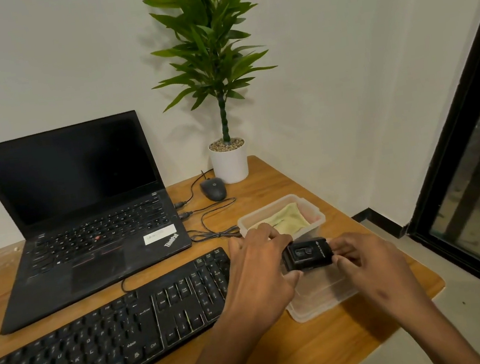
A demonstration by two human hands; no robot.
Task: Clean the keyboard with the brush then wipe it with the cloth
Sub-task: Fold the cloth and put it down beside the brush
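A black full-size keyboard (100, 340) lies along the front of the wooden desk (303, 355). Both hands hold a small black boxy brush case (307, 254) above a clear plastic container. My left hand (258, 275) grips its left end with curled fingers. My right hand (367, 259) pinches its right end. No bristles show. A pale yellow-green cloth (288, 218) lies folded in a second clear tub (313, 207) just behind the hands.
An open black laptop (81, 204) stands behind the keyboard, with cables (207, 220) running to a black mouse (213, 189). A potted plant (229, 158) sits at the back. The empty clear container (320, 303) is near the desk's right edge, with a black window frame (459, 151) beyond.
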